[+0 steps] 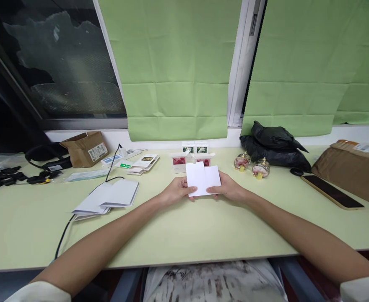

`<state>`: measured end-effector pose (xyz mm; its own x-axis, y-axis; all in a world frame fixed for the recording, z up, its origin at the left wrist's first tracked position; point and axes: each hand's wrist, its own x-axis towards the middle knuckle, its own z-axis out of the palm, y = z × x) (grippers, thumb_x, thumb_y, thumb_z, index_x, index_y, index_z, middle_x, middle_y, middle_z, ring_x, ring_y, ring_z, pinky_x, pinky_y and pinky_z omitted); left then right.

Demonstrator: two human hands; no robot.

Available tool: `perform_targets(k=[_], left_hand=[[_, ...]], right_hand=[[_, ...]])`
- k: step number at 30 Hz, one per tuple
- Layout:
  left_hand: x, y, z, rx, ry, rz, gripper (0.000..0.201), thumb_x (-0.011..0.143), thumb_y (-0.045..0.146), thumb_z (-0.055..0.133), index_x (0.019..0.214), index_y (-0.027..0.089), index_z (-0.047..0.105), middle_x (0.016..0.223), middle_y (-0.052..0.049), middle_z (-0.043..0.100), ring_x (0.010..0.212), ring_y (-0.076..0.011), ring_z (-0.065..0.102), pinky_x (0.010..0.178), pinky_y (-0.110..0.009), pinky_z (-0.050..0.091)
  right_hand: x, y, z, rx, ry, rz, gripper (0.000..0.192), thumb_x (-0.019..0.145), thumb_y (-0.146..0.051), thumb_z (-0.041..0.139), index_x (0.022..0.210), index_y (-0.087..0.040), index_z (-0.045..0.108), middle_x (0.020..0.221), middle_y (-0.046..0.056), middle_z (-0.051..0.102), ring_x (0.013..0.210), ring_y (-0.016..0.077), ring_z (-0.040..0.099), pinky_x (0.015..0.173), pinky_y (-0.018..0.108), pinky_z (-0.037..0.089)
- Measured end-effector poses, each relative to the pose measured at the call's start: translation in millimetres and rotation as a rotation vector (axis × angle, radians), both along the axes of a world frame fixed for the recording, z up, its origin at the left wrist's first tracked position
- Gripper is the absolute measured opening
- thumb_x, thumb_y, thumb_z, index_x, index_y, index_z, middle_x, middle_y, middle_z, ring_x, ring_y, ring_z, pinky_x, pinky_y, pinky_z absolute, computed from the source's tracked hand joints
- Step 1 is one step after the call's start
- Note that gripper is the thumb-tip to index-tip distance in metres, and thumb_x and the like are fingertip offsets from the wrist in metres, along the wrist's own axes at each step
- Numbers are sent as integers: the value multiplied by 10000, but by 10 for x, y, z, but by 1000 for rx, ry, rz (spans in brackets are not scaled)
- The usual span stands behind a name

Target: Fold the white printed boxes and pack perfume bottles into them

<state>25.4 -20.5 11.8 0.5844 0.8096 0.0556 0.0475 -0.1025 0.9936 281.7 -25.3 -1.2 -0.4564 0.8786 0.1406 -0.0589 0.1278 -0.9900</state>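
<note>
My left hand [177, 189] and my right hand [230, 187] grip a white flattened paper box [203, 180] from its two sides, thumbs on the near face and fingers behind. Its upper edge is stepped, and only plain white shows towards me. Just beyond it stand small white boxes with red flower pictures [178, 162], one partly covered by what I hold. Behind those are two more small boxes with white flower pictures [194, 147]. More flat white boxes [104, 197] lie in a loose pile to the left, and printed flat ones [144, 163] rest farther back.
A black cable [65, 230] crosses the left side of the table [184, 239]. Farther back are an opened cardboard box [87, 149] and black straps. On the right are two ornate jars [260, 167], black plastic bags [274, 147], a phone [332, 192] and a large brown parcel [354, 170].
</note>
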Motion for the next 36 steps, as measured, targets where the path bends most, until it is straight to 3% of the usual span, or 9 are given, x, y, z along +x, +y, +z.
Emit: perform_targets(k=[4, 9, 13, 16, 19, 22, 28, 36], left_hand=[[-18, -10, 24, -29, 1, -27, 510, 808, 487, 871, 1137, 120, 739, 1035, -120, 757, 845, -209, 686, 769, -399, 626], [-24, -25, 55, -157, -140, -87, 506, 949, 572, 697, 1185, 127, 750, 1215, -184, 724, 968, -238, 672, 769, -358, 582], [-46, -20, 79, -163, -150, -98, 500, 939, 500, 744, 1301, 156, 721, 1270, -170, 726, 1043, -246, 678, 851, -350, 537], [-59, 6, 58, -135, -139, -75, 528, 927, 480, 768, 1344, 162, 700, 1334, -163, 708, 1124, -265, 670, 930, -372, 517], [-59, 55, 3, -111, -136, 0, 545, 899, 480, 798, 1317, 142, 706, 1299, -167, 717, 1095, -259, 674, 903, -363, 519], [-59, 103, -48, -108, -122, 60, 540, 871, 482, 825, 1255, 118, 720, 1212, -165, 737, 1008, -232, 678, 824, -330, 520], [-77, 104, -41, -109, -115, 14, 514, 895, 516, 790, 1223, 123, 735, 1171, -149, 751, 994, -226, 678, 860, -335, 515], [-99, 67, 8, -168, -121, -83, 464, 948, 516, 731, 1196, 124, 754, 1169, -156, 750, 1021, -226, 661, 908, -355, 524]], right_hand=[[16, 2, 12, -2, -20, 9, 675, 692, -351, 951, 1255, -214, 605, 1046, 73, 725, 745, 185, 646, 529, 300, 548], [62, 61, -3, -41, -28, 6, 631, 692, -366, 957, 1217, -195, 652, 1069, 92, 736, 801, 196, 658, 579, 301, 571], [88, 68, -13, -61, -9, 11, 626, 715, -347, 948, 1256, -209, 664, 1163, 98, 732, 875, 199, 672, 612, 281, 589], [90, 56, -7, -97, 29, 49, 545, 755, -341, 930, 1226, -206, 692, 1117, 82, 736, 788, 167, 675, 652, 300, 610], [91, 61, 14, -146, 97, 82, 420, 885, -475, 813, 1178, -186, 731, 1025, 90, 751, 741, 177, 686, 722, 356, 636], [108, 84, 29, -201, 147, 110, 502, 973, -620, 643, 1174, -173, 754, 1018, 125, 768, 803, 224, 718, 784, 407, 646], [156, 133, -35, -164, 124, 110, 410, 928, -533, 761, 1160, -194, 759, 1017, 92, 762, 945, 217, 708, 862, 371, 622], [171, 169, -65, -148, 123, 50, 340, 883, -513, 817, 982, -196, 744, 960, 40, 742, 888, 171, 682, 828, 298, 569]])
